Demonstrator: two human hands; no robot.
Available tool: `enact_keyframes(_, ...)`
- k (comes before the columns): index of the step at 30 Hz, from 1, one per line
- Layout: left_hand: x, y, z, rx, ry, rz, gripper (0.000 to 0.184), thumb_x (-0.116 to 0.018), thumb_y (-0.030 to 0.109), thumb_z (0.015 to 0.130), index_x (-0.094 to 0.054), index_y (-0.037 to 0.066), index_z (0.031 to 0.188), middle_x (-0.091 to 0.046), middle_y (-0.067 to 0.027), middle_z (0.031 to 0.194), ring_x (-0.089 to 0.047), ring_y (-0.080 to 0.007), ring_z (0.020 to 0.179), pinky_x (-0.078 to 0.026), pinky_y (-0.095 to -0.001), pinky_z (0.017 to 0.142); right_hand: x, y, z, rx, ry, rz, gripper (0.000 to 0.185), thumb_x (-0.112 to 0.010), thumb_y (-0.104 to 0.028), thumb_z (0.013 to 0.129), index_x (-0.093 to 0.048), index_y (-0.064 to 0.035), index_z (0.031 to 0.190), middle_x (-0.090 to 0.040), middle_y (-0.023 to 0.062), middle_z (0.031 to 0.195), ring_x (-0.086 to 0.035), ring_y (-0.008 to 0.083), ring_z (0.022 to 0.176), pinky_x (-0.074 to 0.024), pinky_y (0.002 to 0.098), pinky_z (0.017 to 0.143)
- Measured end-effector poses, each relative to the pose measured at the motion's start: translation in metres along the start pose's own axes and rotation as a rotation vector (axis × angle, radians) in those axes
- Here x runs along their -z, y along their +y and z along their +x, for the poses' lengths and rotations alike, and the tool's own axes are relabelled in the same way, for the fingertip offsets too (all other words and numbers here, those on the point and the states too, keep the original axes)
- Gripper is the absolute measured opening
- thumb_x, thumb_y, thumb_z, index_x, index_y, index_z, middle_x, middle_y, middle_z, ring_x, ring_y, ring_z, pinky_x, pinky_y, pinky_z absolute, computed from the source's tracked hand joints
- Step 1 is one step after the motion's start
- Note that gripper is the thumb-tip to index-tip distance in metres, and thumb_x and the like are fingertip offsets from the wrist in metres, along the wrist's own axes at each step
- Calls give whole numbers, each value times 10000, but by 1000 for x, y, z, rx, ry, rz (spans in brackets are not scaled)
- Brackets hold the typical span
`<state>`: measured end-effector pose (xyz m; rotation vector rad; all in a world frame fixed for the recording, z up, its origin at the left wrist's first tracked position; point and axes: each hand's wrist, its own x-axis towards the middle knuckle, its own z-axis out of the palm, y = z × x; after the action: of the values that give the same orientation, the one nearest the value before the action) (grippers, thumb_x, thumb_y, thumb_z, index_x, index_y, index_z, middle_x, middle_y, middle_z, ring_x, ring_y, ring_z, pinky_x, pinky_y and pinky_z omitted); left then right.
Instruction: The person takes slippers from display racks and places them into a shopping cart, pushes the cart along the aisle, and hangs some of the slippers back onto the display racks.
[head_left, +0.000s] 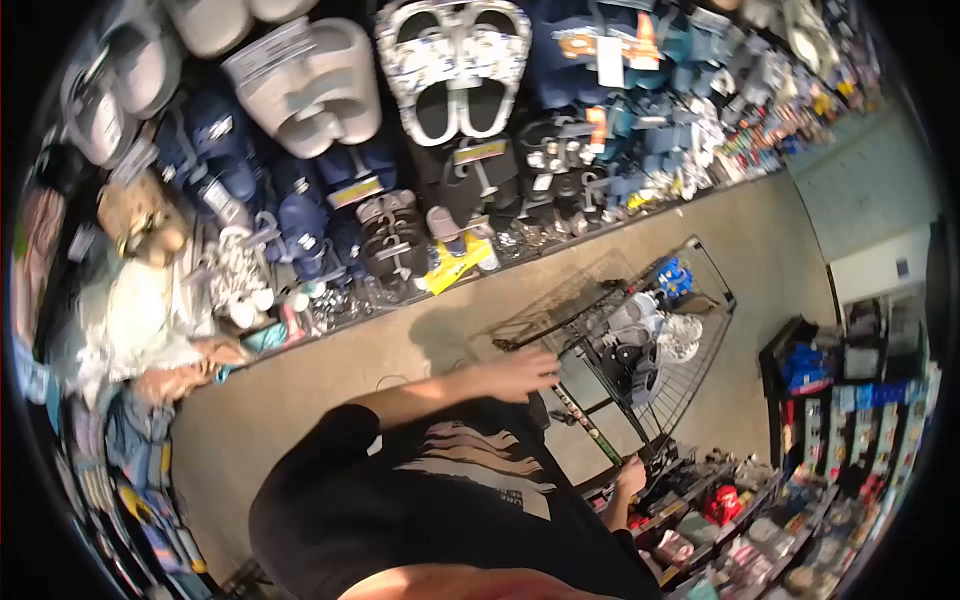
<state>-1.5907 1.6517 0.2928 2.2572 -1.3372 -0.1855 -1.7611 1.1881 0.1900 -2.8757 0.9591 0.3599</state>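
Note:
A wire shopping cart (700, 375) stands tilted in the view, holding grey and black footwear (630, 345), a white patterned item (680, 337) and a blue packet (675, 277). My right hand (630, 478) is closed round the lower end of its handle bar (588, 425). At the bar's upper end is my left hand (515, 375), somewhat blurred, with its fingers stretched out and nothing visible in them. Whether it touches the bar cannot be made out.
Racks of hanging sandals and clogs (455, 70) run along the top and left. A yellow packet (455, 265) lies at the rack's lower edge. Shelves with packaged goods (720, 505) stand at the lower right. Bare floor (230, 440) shows between them.

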Motion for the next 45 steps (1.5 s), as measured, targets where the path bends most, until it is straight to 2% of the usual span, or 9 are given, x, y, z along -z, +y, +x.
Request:
enact_keyframes(7, -98, 26, 64, -141, -124, 50, 757, -788, 241, 809, -477, 6, 1458, -467, -248, 1490, -429, -380, 1420, -333, -517, 1174, 22, 1, 21, 110, -458, -95, 470, -346, -408, 1030, -733, -188, 1178, -708, 163, 1208, -650, 369, 1165, -514, 481, 958)
enact_keyframes(11, -123, -6, 93, 32, -148, 30, 601, -673, 206, 848, -534, -10, 1391, -702, -183, 1036, -691, -326, 1006, -532, -449, 856, 23, 3, 30, 259, -533, 95, 443, -376, -382, 1009, -748, -169, 1120, -724, 151, 1160, -671, 362, 1109, -527, 465, 942)
enact_keyframes(13, -136, -22, 112, 110, -310, 157, 374, -654, 263, 867, -678, 25, 1155, -709, -163, 951, -715, -317, 845, -561, -439, 714, 33, -5, 24, 199, -449, 247, 388, -447, -337, 978, -750, -116, 1079, -749, 146, 1051, -690, 364, 1050, -540, 452, 894)
enact_keyframes(19, -112, -8, 155, 79, -390, 101, 455, -643, 481, 876, -726, 38, 818, -710, -167, 826, -723, -314, 829, -574, -419, 698, 55, 3, 54, 178, -489, 220, 483, -484, -486, 980, -750, -104, 1111, -752, 155, 1058, -694, 364, 1038, -538, 453, 904)
enact_keyframes(26, -109, -9, 230, 314, -444, -135, 621, -549, 670, 929, -764, 87, 937, -738, -188, 927, -711, -377, 891, -568, -469, 789, 73, 37, 113, 406, -596, 400, 509, -592, -530, 955, -750, -74, 1116, -739, 166, 1071, -691, 377, 1008, -541, 430, 881)
enact_keyframes(29, -149, -24, 259, 583, 12, -79, 524, -559, 599, 956, -738, 119, 848, -730, -137, 894, -704, -357, 886, -549, -492, 768, 74, 49, 138, 630, -484, 454, 452, -668, -489, 923, -744, -58, 1035, -722, 166, 1017, -680, 366, 968, -535, 434, 843)
enact_keyframes(35, -148, -51, 340, 739, -326, 75, 315, -599, 396, 897, -760, 127, 934, -745, -164, 962, -716, -357, 967, -552, -509, 860, 72, 59, 191, 454, -315, 680, 411, -584, -407, 991, -710, -19, 1037, -689, 181, 998, -658, 352, 859, -512, 415, 717)
enact_keyframes(39, -149, -71, 380, 694, -233, 88, 259, -609, 313, 873, -731, 90, 922, -740, -180, 969, -717, -381, 916, -563, -508, 831, 79, 56, 222, 401, 107, 639, 278, -657, -296, 961, -657, -79, 1135, -569, 104, 1346, -682, 265, 906, -541, 374, 725)
enact_keyframes(45, -140, -93, 439, 660, -194, 51, 294, -611, 259, 885, -636, 61, 1101, -725, -212, 1021, -693, -408, 974, -537, -513, 871, 89, 48, 275, 263, 206, 591, 334, -667, -326, 938, -623, -104, 1184, -523, 92, 1443, -688, 281, 908, -549, 412, 797)
